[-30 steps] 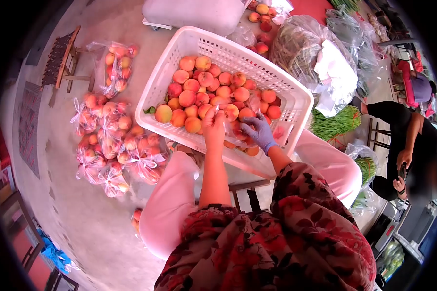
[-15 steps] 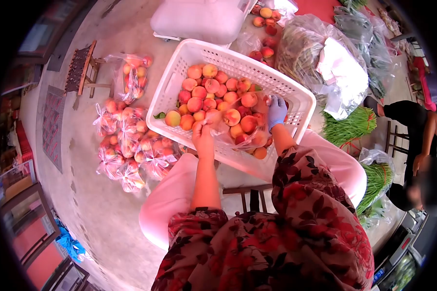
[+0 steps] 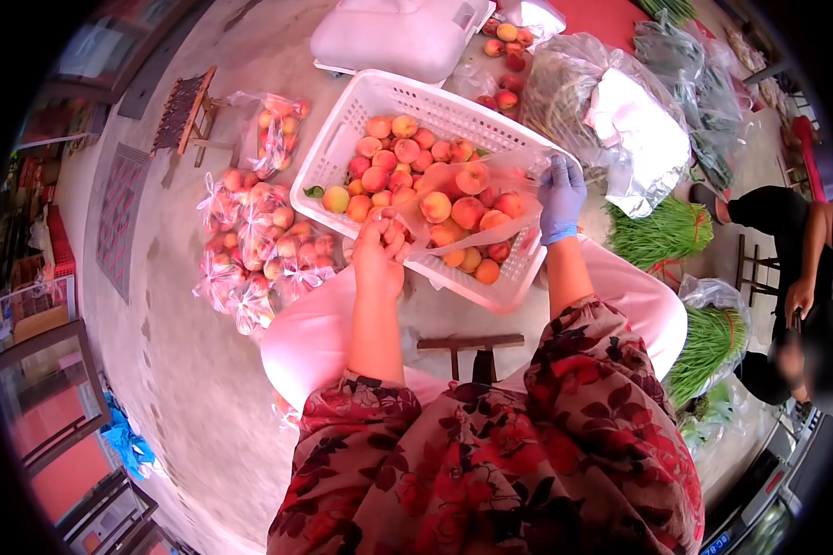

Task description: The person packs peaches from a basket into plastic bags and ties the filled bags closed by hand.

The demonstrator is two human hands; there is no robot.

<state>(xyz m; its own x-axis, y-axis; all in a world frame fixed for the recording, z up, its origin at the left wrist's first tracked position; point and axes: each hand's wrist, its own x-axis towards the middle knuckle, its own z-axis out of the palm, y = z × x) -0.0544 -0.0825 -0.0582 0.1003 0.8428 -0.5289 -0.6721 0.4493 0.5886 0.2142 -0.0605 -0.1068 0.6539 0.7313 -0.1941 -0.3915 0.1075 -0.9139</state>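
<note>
A white plastic crate (image 3: pixel 338 120) stands before my knees with many red and yellow peaches (image 3: pixel 379 157) in it. Across its right half stretches a clear plastic bag (image 3: pixel 514 190), held between my hands. My bare left hand (image 3: pixel 379 245) is closed on the bag's near left end, at the crate's front rim. On my right hand (image 3: pixel 562 196) is a blue-purple glove; its fingers pinch the bag's edge at the right rim. Peaches show through the film; I cannot tell whether they lie inside the bag or under it.
Tied bags of peaches (image 3: pixel 259 227) sit on the floor at left, near a low folding stool (image 3: pixel 185 116). A white lidded box (image 3: pixel 398 37) stands behind the crate. Green vegetable bundles (image 3: pixel 657 231) and large plastic bags (image 3: pixel 574 92) lie at right, beside another person (image 3: pixel 796 250).
My right hand has moved right and up, pulling the bag out wider. My left hand has shifted slightly left, still closed on the bag. The view has also shifted a little.
</note>
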